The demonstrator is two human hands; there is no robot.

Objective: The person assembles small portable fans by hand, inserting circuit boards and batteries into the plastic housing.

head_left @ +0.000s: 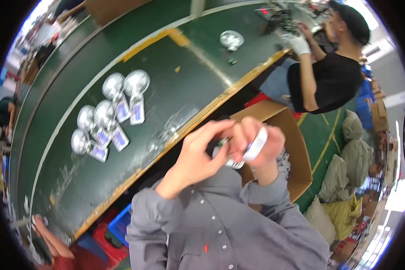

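Observation:
In front of my chest both hands work on one white handheld fan (256, 145). My right hand (271, 146) is closed around its pale handle. My left hand (198, 155) pinches with thumb and forefinger at the fan's other end, by a small dark greenish part. Part of the ribbed round head (235, 164) shows below the fingers; the rest is hidden by my hands. Over to the left on the green table, several finished-looking fans (137, 83) lie side by side, round heads away from me and labelled handles toward me.
The green table (166, 103) has a worn wooden edge (220, 96). A fan head (231, 40) lies farther off. An open cardboard box (297, 157) with pale parts stands to my right. A gloved co-worker (324, 76) works at far right; another person's arms (51, 240) are lower left.

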